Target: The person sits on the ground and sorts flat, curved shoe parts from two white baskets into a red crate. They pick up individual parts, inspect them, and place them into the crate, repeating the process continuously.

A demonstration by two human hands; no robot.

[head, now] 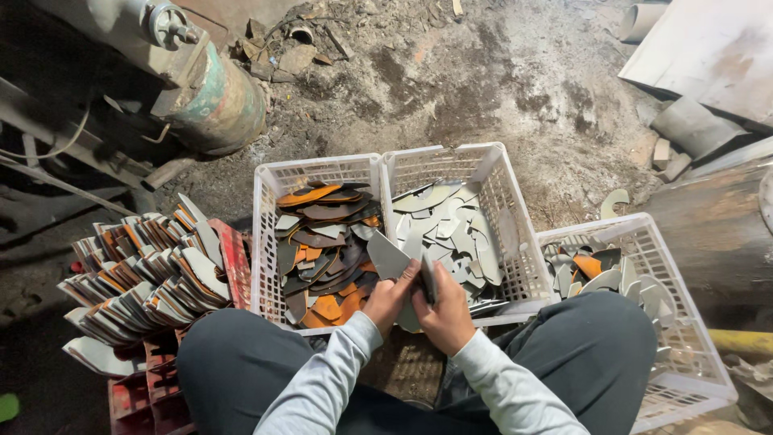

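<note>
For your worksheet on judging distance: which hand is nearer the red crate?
Left. The left hand is closer to the red crate; the right hand is farther away.

Right crate cut off at btm edge, fingers partly behind metal pcs

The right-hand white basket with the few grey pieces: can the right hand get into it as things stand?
Probably yes. The basket sits open-topped beside the right knee, nothing over it; but the right hand already holds a grey piece.
</note>
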